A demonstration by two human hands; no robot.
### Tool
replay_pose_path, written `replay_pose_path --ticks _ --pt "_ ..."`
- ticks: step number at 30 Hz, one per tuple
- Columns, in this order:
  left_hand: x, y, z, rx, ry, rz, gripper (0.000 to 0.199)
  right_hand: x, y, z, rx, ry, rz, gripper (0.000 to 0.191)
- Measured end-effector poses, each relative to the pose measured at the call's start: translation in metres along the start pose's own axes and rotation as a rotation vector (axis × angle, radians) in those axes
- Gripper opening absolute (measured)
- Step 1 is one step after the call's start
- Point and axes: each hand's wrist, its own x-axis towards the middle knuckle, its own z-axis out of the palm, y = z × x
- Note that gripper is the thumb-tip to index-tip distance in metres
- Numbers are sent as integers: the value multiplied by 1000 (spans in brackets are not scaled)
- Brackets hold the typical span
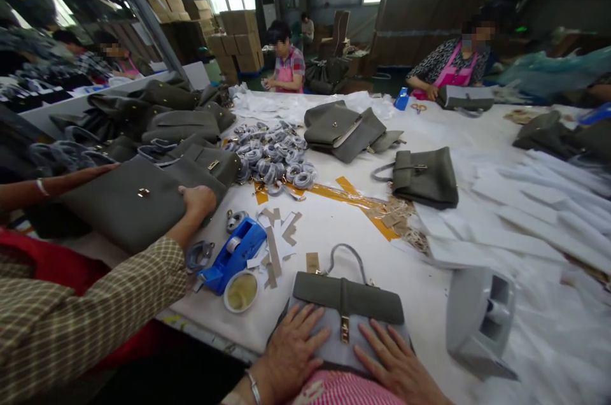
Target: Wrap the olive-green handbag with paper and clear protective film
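A dark olive-grey handbag (375,303) lies at the table's near edge, its flap toward the far side and its curved handle (347,248) pointing away from me. My left hand (293,341) rests flat on the lighter grey front panel, fingers spread. On the other side of the gold clasp (344,330), my right hand (391,357) presses flat too, fingers apart. A small brown tag (312,262) sits by the base of the handle. Left of the bag are a white bowl of yellowish stuff (241,291) and a blue tape dispenser (233,255).
At left, a co-worker's checked sleeve (95,303) reaches to a large olive bag (128,201). Coiled grey straps (272,156) are heaped mid-table. A grey dispenser (477,322) stands at right near white sheets (525,201). Another handbag (424,179) stands farther back.
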Motion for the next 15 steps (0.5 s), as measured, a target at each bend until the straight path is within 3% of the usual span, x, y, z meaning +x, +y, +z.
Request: replay_pose_path --ticks 5,9,12,15 --pt "-5 5 -14 31 -45 -51 66 -5 -10 -2 -79 50 4 65" --pt "3 19 4 88 0 -116 48 -5 -16 -4 -65 27 15 76" --pt "5 24 27 74 5 20 45 -5 -20 -6 -11 -55 51 77" --pt "1 20 39 15 -23 156 59 -5 -23 -10 104 -143 115 79"
